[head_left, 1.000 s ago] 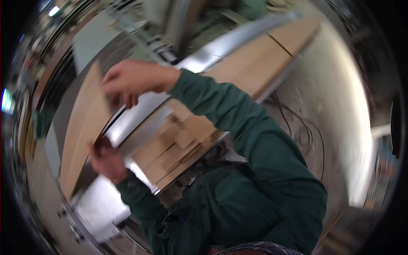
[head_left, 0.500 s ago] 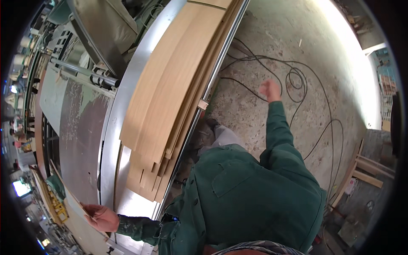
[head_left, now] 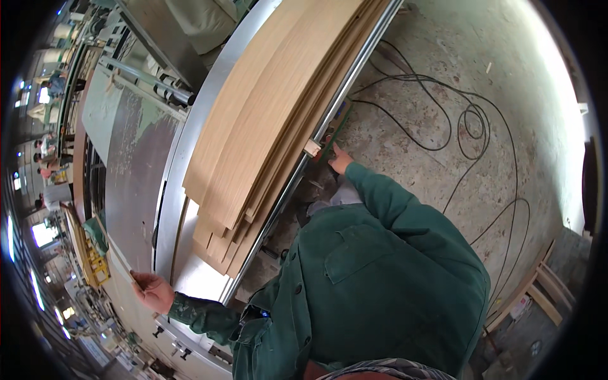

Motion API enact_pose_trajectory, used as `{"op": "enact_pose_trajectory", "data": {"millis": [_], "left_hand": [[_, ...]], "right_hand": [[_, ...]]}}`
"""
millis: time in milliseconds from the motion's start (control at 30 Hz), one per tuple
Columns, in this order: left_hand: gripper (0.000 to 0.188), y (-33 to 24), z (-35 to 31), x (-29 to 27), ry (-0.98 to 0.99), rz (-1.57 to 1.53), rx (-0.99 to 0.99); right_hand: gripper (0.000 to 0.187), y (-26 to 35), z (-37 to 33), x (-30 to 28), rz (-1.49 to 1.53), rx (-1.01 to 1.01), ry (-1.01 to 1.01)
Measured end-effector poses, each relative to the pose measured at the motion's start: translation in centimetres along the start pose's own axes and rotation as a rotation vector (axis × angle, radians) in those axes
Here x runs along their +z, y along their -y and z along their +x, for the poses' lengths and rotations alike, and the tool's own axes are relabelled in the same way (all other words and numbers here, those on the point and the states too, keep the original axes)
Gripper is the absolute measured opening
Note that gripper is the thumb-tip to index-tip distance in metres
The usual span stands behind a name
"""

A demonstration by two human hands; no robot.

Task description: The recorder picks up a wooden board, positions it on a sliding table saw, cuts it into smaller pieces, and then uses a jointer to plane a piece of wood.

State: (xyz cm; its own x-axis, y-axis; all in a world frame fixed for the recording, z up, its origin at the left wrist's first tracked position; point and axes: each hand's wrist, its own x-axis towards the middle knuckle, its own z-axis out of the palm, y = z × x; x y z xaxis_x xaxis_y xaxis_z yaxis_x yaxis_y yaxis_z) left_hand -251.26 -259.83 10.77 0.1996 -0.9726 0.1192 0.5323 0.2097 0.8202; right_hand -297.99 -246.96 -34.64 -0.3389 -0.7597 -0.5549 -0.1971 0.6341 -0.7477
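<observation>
At the lower left, my left hand (head_left: 152, 292) is closed round the near end of a thin wooden strip (head_left: 119, 253), which points away along the machine table. My right hand (head_left: 341, 159) is beside the metal rail (head_left: 354, 82), close to a small red part (head_left: 316, 154) under it. Its fingers look stretched out and apart; whether they touch that part I cannot tell. Between my hands lies a stack of light wooden boards (head_left: 253, 114) with stepped near ends. A small wooden block (head_left: 312, 147) sits at the rail by my right hand.
A worn dark machine table (head_left: 136, 171) lies left of the boards. Black cables (head_left: 472, 120) loop over the concrete floor (head_left: 430, 145) on the right. Wooden pieces (head_left: 550, 294) lie at the lower right. Several people are in the far left background.
My right hand has moved left, from over the floor to the rail beside the red part. My left hand still holds the strip. The whole view has shifted slightly.
</observation>
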Motion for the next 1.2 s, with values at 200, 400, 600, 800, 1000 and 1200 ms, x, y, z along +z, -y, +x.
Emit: {"op": "enact_pose_trajectory", "data": {"millis": [200,400,600,800,1000,1200], "left_hand": [[0.029,-1.1,-1.8,0.9,0.006,-0.050,-0.051],[0.032,-1.6,-3.3,1.6,0.006,-0.094,-0.053],[0.025,-2.8,-3.5,2.0,0.051,-0.168,-0.106],[0.032,-2.4,-4.3,1.5,0.010,-0.193,-0.062],[0.033,-1.3,-3.0,3.5,-0.042,-0.153,-0.056],[0.033,-3.1,-5.5,2.9,-0.089,-0.138,-0.027]], "right_hand": [[0.080,0.7,1.4,1.7,-0.147,-0.062,0.081],[0.063,3.4,0.5,1.9,0.004,0.064,0.071],[0.046,-1.4,2.7,3.2,-0.064,-0.140,-0.001],[0.055,3.4,0.2,-0.7,0.185,0.170,0.120],[0.046,-2.2,4.2,0.4,0.020,0.108,0.014],[0.070,2.0,5.1,7.2,-0.218,0.108,-0.039]]}}
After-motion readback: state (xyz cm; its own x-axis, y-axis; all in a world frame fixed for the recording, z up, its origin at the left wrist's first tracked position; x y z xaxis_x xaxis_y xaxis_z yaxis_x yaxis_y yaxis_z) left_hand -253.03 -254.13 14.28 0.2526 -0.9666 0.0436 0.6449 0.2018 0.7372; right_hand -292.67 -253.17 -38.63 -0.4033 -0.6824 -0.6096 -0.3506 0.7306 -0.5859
